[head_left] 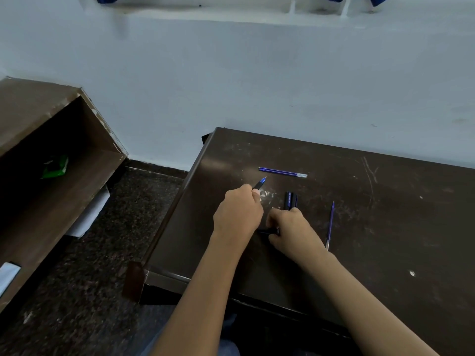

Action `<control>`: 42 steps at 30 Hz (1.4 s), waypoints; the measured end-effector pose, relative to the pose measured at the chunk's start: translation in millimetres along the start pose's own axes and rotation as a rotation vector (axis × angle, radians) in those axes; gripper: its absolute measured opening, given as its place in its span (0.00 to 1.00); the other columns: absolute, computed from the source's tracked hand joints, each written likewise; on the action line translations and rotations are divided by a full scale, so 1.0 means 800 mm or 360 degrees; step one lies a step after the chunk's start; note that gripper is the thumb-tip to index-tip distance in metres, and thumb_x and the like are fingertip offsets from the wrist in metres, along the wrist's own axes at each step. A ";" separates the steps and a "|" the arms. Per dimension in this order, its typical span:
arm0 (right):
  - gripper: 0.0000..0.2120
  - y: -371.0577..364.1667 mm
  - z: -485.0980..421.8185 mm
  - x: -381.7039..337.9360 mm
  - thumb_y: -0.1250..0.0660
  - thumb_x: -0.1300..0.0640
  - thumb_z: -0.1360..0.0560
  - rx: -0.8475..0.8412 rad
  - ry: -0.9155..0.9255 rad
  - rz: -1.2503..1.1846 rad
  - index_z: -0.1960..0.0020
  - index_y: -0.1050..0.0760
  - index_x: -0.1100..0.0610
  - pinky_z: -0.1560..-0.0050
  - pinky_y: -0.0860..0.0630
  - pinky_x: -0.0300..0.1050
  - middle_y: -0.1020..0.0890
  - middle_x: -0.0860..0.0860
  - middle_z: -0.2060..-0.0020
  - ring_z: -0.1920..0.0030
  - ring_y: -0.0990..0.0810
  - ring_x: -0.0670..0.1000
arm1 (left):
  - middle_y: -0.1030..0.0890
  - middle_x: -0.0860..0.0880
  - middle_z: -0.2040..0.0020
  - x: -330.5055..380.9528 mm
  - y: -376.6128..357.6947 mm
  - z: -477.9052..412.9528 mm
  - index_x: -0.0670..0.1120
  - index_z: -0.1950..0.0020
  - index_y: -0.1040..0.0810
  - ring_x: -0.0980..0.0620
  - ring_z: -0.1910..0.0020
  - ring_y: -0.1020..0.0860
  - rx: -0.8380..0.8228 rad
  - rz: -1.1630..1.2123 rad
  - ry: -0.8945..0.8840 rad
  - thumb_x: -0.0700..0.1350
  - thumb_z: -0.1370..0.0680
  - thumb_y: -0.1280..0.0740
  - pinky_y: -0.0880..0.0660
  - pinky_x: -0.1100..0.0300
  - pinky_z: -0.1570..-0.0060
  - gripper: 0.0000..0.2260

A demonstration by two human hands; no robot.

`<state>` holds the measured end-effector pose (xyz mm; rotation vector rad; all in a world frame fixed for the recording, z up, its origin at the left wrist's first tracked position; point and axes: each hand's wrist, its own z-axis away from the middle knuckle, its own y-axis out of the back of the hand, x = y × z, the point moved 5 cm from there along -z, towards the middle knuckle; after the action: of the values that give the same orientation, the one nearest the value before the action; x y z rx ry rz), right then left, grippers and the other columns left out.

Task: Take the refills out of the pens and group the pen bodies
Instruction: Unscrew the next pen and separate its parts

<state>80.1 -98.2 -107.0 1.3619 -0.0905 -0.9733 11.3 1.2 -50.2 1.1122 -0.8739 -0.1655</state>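
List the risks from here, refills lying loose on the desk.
1. The single refill lies right beside the right hand; a sideways wrist move could knock it away.
2. The left hand holds a pen tip outward near the desk's left edge; a dropped part might fall to the floor.

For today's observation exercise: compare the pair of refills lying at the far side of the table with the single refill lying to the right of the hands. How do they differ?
The far refills lie as a pair, side by side; the right-hand refill lies alone. The far refills run across the table; the right-hand refill runs nearly front to back. The far refills lie clear of the hands; the right-hand refill lies close beside the right hand. All are slim and blue-violet with a pale end.
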 end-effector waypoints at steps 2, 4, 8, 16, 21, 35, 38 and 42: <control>0.11 -0.002 0.001 0.000 0.32 0.59 0.27 0.0040 0.0044 0.0065 0.45 0.26 0.53 0.46 0.24 0.47 0.22 0.51 0.47 0.42 0.29 0.52 | 0.27 0.49 0.57 0.001 0.000 -0.001 0.41 0.45 0.26 0.57 0.67 0.30 -0.0014 0.0001 0.0022 0.45 0.19 0.46 0.36 0.65 0.67 0.12; 0.12 -0.005 0.001 0.000 0.32 0.59 0.26 0.0044 0.0065 0.0123 0.44 0.26 0.54 0.47 0.24 0.46 0.22 0.52 0.47 0.42 0.30 0.52 | 0.26 0.48 0.56 0.000 0.000 0.000 0.41 0.45 0.25 0.57 0.68 0.32 -0.0010 0.0003 0.0027 0.44 0.19 0.46 0.36 0.65 0.67 0.12; 0.11 -0.004 -0.004 0.002 0.31 0.58 0.26 -0.0018 0.0001 0.0015 0.44 0.25 0.54 0.43 0.24 0.48 0.22 0.52 0.46 0.42 0.27 0.51 | 0.26 0.48 0.56 -0.004 0.000 0.002 0.41 0.43 0.25 0.57 0.69 0.32 -0.0028 -0.0009 -0.0014 0.47 0.19 0.45 0.39 0.66 0.71 0.13; 0.11 0.033 -0.005 0.013 0.28 0.49 0.28 0.0267 -0.0494 -0.1856 0.58 0.19 0.57 0.60 0.27 0.41 0.19 0.52 0.66 0.64 0.25 0.47 | 0.20 0.47 0.56 0.008 -0.007 0.010 0.47 0.51 0.23 0.52 0.61 0.22 -0.0308 0.0080 -0.0191 0.48 0.20 0.42 0.26 0.58 0.61 0.09; 0.08 0.028 -0.003 0.014 0.26 0.56 0.29 0.0274 -0.0620 -0.2163 0.59 0.21 0.60 0.70 0.29 0.36 0.24 0.53 0.70 0.70 0.29 0.46 | 0.19 0.46 0.58 0.016 -0.013 0.014 0.47 0.58 0.24 0.49 0.58 0.20 -0.0439 0.0097 -0.0246 0.48 0.20 0.42 0.22 0.50 0.51 0.11; 0.08 0.025 -0.001 0.016 0.25 0.60 0.30 0.0306 -0.0827 -0.2576 0.63 0.22 0.62 0.75 0.26 0.31 0.21 0.50 0.77 0.77 0.26 0.42 | 0.24 0.50 0.63 0.019 -0.016 0.010 0.45 0.55 0.22 0.56 0.68 0.28 -0.0106 -0.0050 -0.0410 0.50 0.21 0.40 0.37 0.64 0.72 0.12; 0.07 0.029 -0.001 0.017 0.26 0.59 0.30 0.0335 -0.0755 -0.2484 0.64 0.21 0.60 0.73 0.28 0.32 0.22 0.49 0.75 0.75 0.27 0.42 | 0.28 0.53 0.68 0.021 -0.017 0.010 0.49 0.63 0.28 0.57 0.71 0.30 -0.0111 0.0005 -0.0355 0.51 0.21 0.41 0.40 0.64 0.73 0.12; 0.07 0.027 0.002 0.016 0.25 0.57 0.30 0.0377 -0.0746 -0.2353 0.64 0.20 0.58 0.68 0.32 0.37 0.22 0.49 0.74 0.75 0.30 0.42 | 0.29 0.54 0.69 0.020 -0.015 0.012 0.52 0.68 0.34 0.57 0.72 0.30 -0.0106 0.0027 -0.0290 0.52 0.21 0.43 0.41 0.63 0.73 0.16</control>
<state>98.3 -109.9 -94.5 1.2744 0.5469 -2.5642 18.7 -19.8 -50.8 1.0384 -1.0324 -0.2837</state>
